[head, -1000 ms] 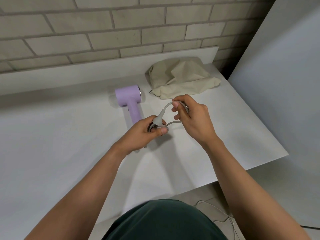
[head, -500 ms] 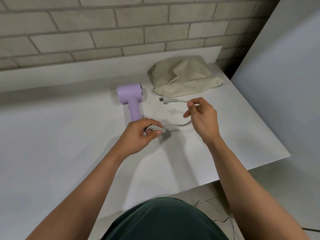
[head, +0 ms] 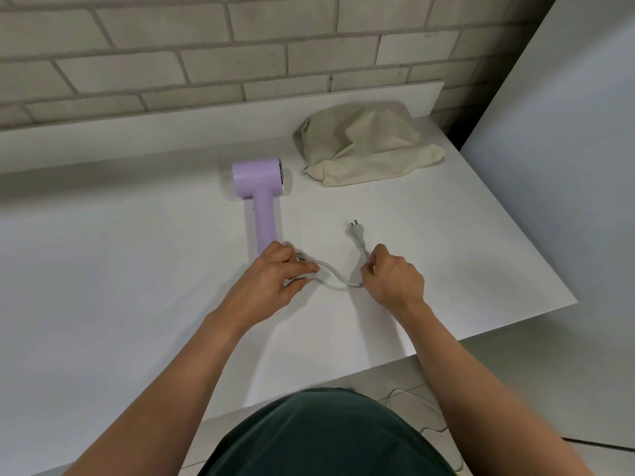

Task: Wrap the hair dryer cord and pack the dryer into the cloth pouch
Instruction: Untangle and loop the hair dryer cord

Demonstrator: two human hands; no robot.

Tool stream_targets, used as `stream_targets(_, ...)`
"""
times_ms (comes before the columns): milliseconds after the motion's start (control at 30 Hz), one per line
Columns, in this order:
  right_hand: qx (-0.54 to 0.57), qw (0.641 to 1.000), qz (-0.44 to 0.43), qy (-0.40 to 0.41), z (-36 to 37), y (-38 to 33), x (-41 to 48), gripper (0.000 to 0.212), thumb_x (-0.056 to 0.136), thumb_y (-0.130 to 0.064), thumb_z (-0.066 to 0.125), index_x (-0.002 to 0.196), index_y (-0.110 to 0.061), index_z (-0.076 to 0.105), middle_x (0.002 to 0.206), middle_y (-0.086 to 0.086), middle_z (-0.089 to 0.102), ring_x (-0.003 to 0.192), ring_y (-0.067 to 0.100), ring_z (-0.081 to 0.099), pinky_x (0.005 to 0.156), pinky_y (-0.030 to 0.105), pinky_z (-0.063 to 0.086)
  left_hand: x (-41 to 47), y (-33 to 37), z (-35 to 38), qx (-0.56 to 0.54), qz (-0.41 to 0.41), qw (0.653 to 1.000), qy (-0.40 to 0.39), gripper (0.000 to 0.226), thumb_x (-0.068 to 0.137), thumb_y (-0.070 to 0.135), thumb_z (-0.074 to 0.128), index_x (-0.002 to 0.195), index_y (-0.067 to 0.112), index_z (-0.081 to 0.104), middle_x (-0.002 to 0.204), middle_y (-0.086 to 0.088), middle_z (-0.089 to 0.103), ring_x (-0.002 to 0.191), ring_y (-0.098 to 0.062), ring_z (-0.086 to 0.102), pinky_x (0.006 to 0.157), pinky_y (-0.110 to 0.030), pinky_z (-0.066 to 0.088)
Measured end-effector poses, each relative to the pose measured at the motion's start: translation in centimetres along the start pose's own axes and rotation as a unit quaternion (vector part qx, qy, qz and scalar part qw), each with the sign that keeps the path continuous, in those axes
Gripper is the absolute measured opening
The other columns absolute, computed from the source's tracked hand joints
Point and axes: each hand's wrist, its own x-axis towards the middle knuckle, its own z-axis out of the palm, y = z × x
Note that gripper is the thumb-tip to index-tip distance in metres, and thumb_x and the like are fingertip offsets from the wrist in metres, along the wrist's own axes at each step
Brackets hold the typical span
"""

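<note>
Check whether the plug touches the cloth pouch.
Apart: the head view shows a stretch of bare table between the plug and the cloth pouch.

Open table [head: 103, 286] on the left and near side. Far centre: dryer [head: 257, 201] lying flat, pouch [head: 364, 149] just right of it, narrow gap between. Cord [head: 338, 280] and plug [head: 355, 230] cross mid-right. White panel [head: 567, 166] walls the right, ledge [head: 171, 132] the far side.
</note>
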Motion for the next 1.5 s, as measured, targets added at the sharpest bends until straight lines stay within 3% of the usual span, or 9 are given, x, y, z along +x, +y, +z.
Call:
stream_targets(167,0.005,0.995,-0.045,0.085,1.1,0.5,-0.3,0.035,0.099,-0.036,0.059,0.122,-0.011,0.054,0.109,0.008,0.061,0.096,0.032,0.059,0.06,0.037,0.046,0.0,-0.4,0.4,0.031,0.032,0.999,-0.006,0.028,0.087,0.006,0.079,0.115,0.013,0.079,0.081,-0.002,0.056,0.09,-0.017,0.046,0.086,-0.025,0.045)
stream_targets(300,0.087,0.967,-0.187,0.15,0.3,0.0,-0.1,0.029,0.101,-0.032,0.063,0.12,-0.011,0.067,0.116,0.007,0.067,0.104,0.032,0.06,0.083,0.046,0.055,0.1,-0.5,0.6,0.062,0.043,0.997,-0.01,0.03,0.086,0.004,0.081,0.114,0.014,0.08,0.08,-0.002,0.054,0.088,-0.026,0.054,0.093,-0.033,0.047)
stream_targets(433,0.267,0.951,-0.149,-0.054,-2.2,-2.4,-0.9,0.037,0.106,-0.042,0.053,0.137,-0.024,0.061,0.121,-0.01,0.068,0.112,0.009,0.06,0.092,0.015,0.044,0.3,-0.6,0.8,0.098,0.061,0.993,0.001,0.035,0.082,0.0,0.082,0.114,0.015,0.079,0.079,-0.004,0.054,0.083,-0.033,0.057,0.096,-0.039,0.048)
stream_targets(533,0.322,0.924,-0.12,-0.165,-2.3,-3.4,-0.7,0.044,0.105,-0.043,0.055,0.146,-0.029,0.055,0.123,-0.012,0.07,0.116,0.008,0.062,0.101,0.021,0.044,0.7,-0.6,1.1,0.125,0.087,0.988,0.032,0.033,0.084,0.002,0.079,0.114,0.014,0.079,0.078,-0.007,0.053,0.083,-0.029,0.052,0.103,-0.048,0.049)
stream_targets(900,0.438,0.87,-0.108,-0.197,-2.8,-4.5,1.4,0.018,0.104,-0.018,0.06,0.111,-0.014,0.077,0.092,0.0,0.077,0.066,0.007,0.063,0.064,0.018,0.049,1.2,0.7,0.8,0.096,0.067,0.99,0.081,0.025,0.092,0.027,0.073,0.114,0.014,0.077,0.097,0.005,0.046,0.093,-0.021,0.05,0.11,-0.039,0.043)
stream_targets(1100,0.489,0.849,-0.086,-0.18,-4.0,-4.9,2.5,0.015,0.103,-0.013,0.061,0.111,-0.005,0.07,0.09,-0.002,0.078,0.067,0.014,0.056,0.062,0.016,0.047,2.4,2.4,0.0,-0.007,-0.05,0.984,0.172,0.031,0.095,0.03,0.071,0.124,0.018,0.073,0.108,-0.002,0.053,0.103,-0.016,0.055,0.092,-0.022,0.047)
stream_targets(1233,0.497,0.849,-0.094,-0.154,-4.5,-4.8,2.8,0.014,0.102,-0.01,0.062,0.112,-0.003,0.07,0.099,0.007,0.079,0.063,0.011,0.053,0.062,0.013,0.046,4.2,2.3,-1.7,-0.185,-0.24,0.919,0.251,0.03,0.096,0.015,0.072,0.125,0.02,0.069,0.115,-0.001,0.059,0.107,-0.008,0.066,0.086,-0.025,0.059)
stream_targets(1367,0.474,0.863,-0.11,-0.138,-4.6,-4.6,2.9,0.014,0.101,-0.013,0.064,0.113,-0.012,0.072,0.099,0.003,0.079,0.073,0.009,0.06,0.069,0.015,0.048,5.9,1.5,-3.7,-0.385,-0.388,0.824,0.152,0.018,0.102,0.011,0.06,0.115,0.009,0.072,0.104,-0.008,0.069,0.092,-0.022,0.074,0.079,-0.033,0.064)
stream_targets(1500,0.401,0.897,-0.157,-0.101,-4.6,-4.9,2.6,0.025,0.101,-0.02,0.065,0.124,-0.026,0.071,0.1,-0.011,0.073,0.084,-0.001,0.065,0.076,0.012,0.047,6.7,0.7,-4.6,-0.355,-0.405,0.843,-0.011,0.021,0.102,0.01,0.057,0.108,0.005,0.077,0.105,-0.009,0.077,0.087,-0.013,0.072,0.091,-0.031,0.061)
